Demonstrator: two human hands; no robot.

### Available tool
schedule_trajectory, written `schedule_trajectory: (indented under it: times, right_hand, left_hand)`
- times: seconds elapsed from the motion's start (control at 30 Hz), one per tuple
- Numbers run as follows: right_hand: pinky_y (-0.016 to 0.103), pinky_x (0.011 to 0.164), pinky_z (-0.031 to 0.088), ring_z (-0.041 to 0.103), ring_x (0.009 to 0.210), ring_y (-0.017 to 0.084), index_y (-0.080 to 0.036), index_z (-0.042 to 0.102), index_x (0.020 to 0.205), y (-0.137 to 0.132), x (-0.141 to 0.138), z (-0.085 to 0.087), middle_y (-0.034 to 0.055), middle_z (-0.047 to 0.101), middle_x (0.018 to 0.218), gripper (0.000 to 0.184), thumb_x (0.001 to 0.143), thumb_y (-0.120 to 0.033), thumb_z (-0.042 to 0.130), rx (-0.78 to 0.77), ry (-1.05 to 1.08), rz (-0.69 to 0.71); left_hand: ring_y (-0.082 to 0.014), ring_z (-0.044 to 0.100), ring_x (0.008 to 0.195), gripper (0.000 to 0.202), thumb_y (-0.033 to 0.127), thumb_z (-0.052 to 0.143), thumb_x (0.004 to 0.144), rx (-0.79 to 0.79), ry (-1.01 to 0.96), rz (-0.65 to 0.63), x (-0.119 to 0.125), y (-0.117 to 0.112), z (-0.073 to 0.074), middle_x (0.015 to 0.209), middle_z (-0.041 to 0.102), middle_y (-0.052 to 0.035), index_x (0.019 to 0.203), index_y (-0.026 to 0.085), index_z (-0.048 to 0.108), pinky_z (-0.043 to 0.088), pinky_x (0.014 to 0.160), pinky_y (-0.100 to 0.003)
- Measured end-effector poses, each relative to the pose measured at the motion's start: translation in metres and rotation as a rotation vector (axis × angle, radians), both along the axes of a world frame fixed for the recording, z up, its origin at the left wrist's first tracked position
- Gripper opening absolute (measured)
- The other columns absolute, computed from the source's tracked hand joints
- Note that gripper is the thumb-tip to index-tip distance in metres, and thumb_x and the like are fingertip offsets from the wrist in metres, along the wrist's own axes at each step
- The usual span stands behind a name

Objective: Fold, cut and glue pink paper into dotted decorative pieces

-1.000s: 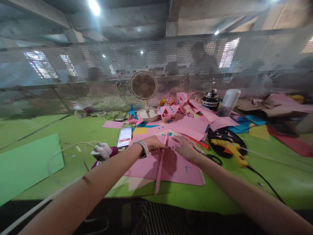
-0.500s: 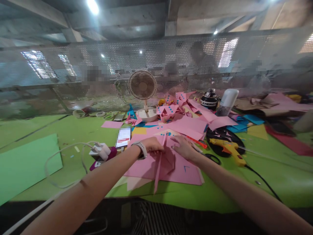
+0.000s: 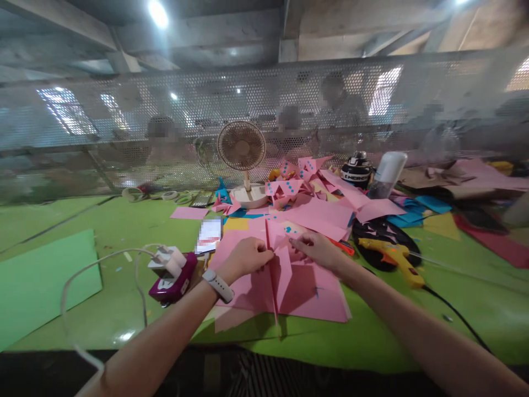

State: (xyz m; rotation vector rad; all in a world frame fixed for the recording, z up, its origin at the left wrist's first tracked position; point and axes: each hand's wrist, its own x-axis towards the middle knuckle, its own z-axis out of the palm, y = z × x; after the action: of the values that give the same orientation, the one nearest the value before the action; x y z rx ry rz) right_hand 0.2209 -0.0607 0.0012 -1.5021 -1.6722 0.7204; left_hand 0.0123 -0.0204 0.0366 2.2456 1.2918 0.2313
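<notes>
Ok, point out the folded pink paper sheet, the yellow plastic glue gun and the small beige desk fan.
folded pink paper sheet [image 3: 285,269]: head view, right flap.
yellow plastic glue gun [image 3: 390,254]: head view, its body.
small beige desk fan [image 3: 242,145]: head view, round grille.

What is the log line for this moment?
left hand: pinches upright crease of folded pink paper | right hand: fingers on its right flap | under: pink sheets on green table | nearby: glue gun
</notes>
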Motion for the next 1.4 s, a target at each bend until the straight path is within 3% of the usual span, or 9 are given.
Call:
schedule_trajectory:
  times: [0.1, 0.23, 0.37, 0.53, 0.73, 0.87, 1.0, 1.2, 1.4]
  right_hand:
    - [0.031, 0.070, 0.051, 0.063, 0.078, 0.018, -0.018, 0.060, 0.098, -0.005, -0.005, 0.004, 0.0065, 0.065, 0.089, 0.022, 0.081, -0.027, 0.049, 0.231, -0.036, -0.065]
    - [0.042, 0.100, 0.037, 0.042, 0.121, 0.024, -0.025, 0.050, 0.123, -0.017, -0.009, 0.015, 0.0083, 0.047, 0.130, 0.053, 0.073, -0.006, 0.047, 0.666, -0.332, -0.087]
    - [0.047, 0.104, 0.029, 0.028, 0.132, 0.026, -0.031, 0.047, 0.127, -0.024, -0.007, 0.020, 0.0024, 0.031, 0.144, 0.066, 0.068, -0.002, 0.047, 0.771, -0.511, 0.050]
    - [0.048, 0.102, 0.031, 0.039, 0.124, 0.026, -0.030, 0.060, 0.112, -0.025, -0.002, 0.018, 0.0010, 0.049, 0.132, 0.047, 0.069, -0.011, 0.051, 0.816, -0.460, 0.119]
    - [0.038, 0.090, 0.042, 0.057, 0.099, 0.021, -0.021, 0.064, 0.102, -0.031, -0.005, 0.029, 0.0053, 0.066, 0.105, 0.030, 0.074, -0.018, 0.052, 0.596, -0.383, 0.239]
    - [0.032, 0.080, 0.047, 0.061, 0.088, 0.018, -0.020, 0.065, 0.094, -0.030, -0.006, 0.030, 0.0045, 0.068, 0.093, 0.023, 0.078, -0.020, 0.048, 0.413, -0.280, 0.242]
    - [0.033, 0.081, 0.046, 0.060, 0.090, 0.019, -0.019, 0.064, 0.098, -0.016, -0.005, 0.013, 0.0061, 0.066, 0.099, 0.026, 0.076, -0.028, 0.056, 0.319, -0.297, 0.057]
    - [0.028, 0.068, 0.046, 0.060, 0.074, 0.016, -0.020, 0.068, 0.087, -0.002, -0.002, -0.002, 0.0030, 0.068, 0.083, 0.021, 0.080, -0.029, 0.050, 0.022, -0.202, 0.187]
    - [0.026, 0.063, 0.046, 0.060, 0.071, 0.016, -0.017, 0.066, 0.092, -0.001, -0.002, -0.004, 0.0027, 0.067, 0.078, 0.028, 0.073, -0.037, 0.062, -0.152, 0.138, 0.222]
  left_hand:
    - [-0.0140, 0.054, 0.054, 0.022, 0.032, 0.048, 0.075, 0.254, 0.101, -0.055, -0.005, -0.005, 0.014, 0.059, 0.061, -0.0023, 0.062, 0.017, 0.056, 0.034, 0.048, -0.022]
    - [-0.0172, 0.056, 0.061, 0.022, 0.034, 0.050, 0.079, 0.559, 0.279, -0.095, -0.007, -0.008, 0.036, 0.067, 0.062, -0.0047, 0.071, 0.017, 0.061, 0.034, 0.053, -0.026]
    - [-0.0192, 0.059, 0.068, 0.024, 0.030, 0.046, 0.086, 0.733, 0.383, -0.239, -0.001, -0.007, 0.052, 0.076, 0.064, -0.0080, 0.079, 0.015, 0.063, 0.038, 0.058, -0.028]
    - [-0.0199, 0.059, 0.073, 0.016, 0.014, 0.050, 0.083, 0.832, 0.468, -0.473, 0.011, -0.009, 0.051, 0.077, 0.064, -0.0085, 0.079, 0.013, 0.066, 0.040, 0.061, -0.029]
    - [-0.0180, 0.056, 0.071, 0.016, 0.012, 0.051, 0.085, 0.973, 0.368, -0.706, 0.017, -0.003, 0.017, 0.073, 0.062, -0.0076, 0.075, 0.012, 0.064, 0.040, 0.060, -0.030]
    - [-0.0168, 0.054, 0.071, 0.020, 0.012, 0.048, 0.088, 1.058, 0.298, -0.760, 0.013, 0.004, 0.000, 0.075, 0.061, -0.0056, 0.075, 0.013, 0.062, 0.040, 0.063, -0.030]
    - [-0.0171, 0.053, 0.073, 0.017, 0.011, 0.049, 0.087, 1.151, 0.258, -0.815, 0.008, 0.006, -0.004, 0.077, 0.061, -0.0051, 0.076, 0.013, 0.062, 0.042, 0.068, -0.031]
    - [-0.0163, 0.054, 0.075, 0.021, 0.011, 0.043, 0.090, 1.197, 0.215, -0.793, 0.004, 0.008, -0.008, 0.080, 0.062, -0.0049, 0.081, 0.014, 0.061, 0.043, 0.072, -0.031]
    - [-0.0169, 0.054, 0.080, 0.016, 0.016, 0.045, 0.090, 1.060, 0.172, -0.701, -0.008, 0.007, -0.005, 0.083, 0.062, -0.0044, 0.087, 0.015, 0.060, 0.042, 0.074, -0.031]
